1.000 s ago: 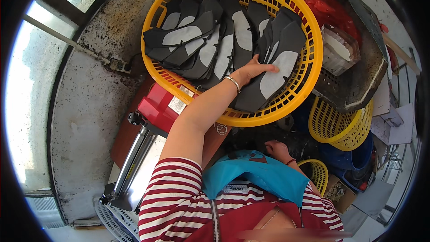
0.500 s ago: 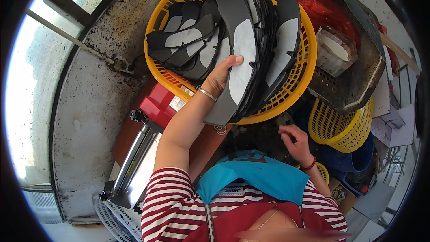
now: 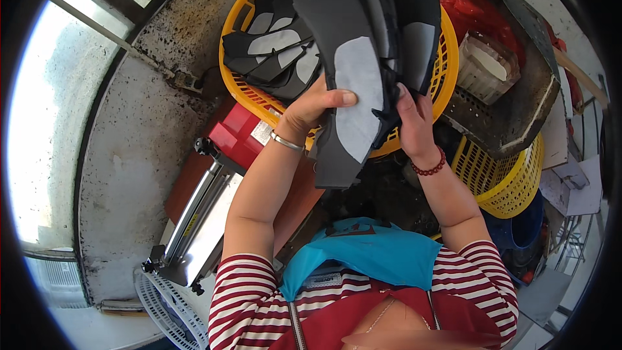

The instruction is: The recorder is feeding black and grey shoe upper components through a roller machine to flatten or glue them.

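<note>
A thick stack of black, curved, flat pieces with white patches [image 3: 357, 84] is raised at the yellow basket [image 3: 449, 81]. My left hand [image 3: 316, 105] grips its left side, thumb pressed on the white patch of the front piece and fingers hidden behind. My right hand [image 3: 416, 123] holds the right edge, thumb up along it, its fingers mostly out of sight. Lower in the basket, more black pieces with white patches [image 3: 275, 42] lie overlapping at the left. Another dark piece shows behind the stack at the right.
Left of my arm are a red machine part [image 3: 236, 131] and a shiny metal rail [image 3: 192, 217]. At right, a grimy metal tray [image 3: 528, 113] holds a clear plastic box [image 3: 484, 70] and a red bag [image 3: 468, 10]. Below it stands a smaller yellow basket [image 3: 502, 185].
My right hand has come up from below the basket to take the stack's right edge. The stack has been lifted, its lower end now closer to me.
</note>
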The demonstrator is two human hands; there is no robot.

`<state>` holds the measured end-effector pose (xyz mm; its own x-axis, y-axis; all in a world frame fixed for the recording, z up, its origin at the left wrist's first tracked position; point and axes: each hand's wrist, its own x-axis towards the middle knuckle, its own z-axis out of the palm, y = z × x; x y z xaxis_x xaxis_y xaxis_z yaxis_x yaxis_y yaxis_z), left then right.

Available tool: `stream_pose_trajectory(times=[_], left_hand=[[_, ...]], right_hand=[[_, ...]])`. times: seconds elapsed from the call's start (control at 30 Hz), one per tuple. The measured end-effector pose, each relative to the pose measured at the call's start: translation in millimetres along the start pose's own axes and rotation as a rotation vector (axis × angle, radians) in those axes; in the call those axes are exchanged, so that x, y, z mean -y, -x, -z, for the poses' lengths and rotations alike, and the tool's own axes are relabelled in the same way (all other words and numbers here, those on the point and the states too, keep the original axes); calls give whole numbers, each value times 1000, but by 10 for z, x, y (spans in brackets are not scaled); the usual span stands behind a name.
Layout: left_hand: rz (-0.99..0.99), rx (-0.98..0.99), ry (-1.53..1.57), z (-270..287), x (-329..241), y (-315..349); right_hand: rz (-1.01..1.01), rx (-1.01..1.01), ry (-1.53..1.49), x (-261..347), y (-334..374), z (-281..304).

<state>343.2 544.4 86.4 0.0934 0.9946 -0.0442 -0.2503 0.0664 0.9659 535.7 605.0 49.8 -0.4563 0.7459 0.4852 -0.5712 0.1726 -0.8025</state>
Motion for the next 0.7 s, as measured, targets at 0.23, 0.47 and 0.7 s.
stream_pose_trajectory(times=[0.23,0.47,0.7], left_hand=[[-70,-129,-64,-49,-100,693],[-394,-328,-822,60,367,1926],[-358,-577,-1524,-144,1026,3590]], right_hand=[[-46,149,61,2,387,-355],[-539,195,-45,-181,1555,-813],[-886,-12,-1105,-1065,2714,-1681]])
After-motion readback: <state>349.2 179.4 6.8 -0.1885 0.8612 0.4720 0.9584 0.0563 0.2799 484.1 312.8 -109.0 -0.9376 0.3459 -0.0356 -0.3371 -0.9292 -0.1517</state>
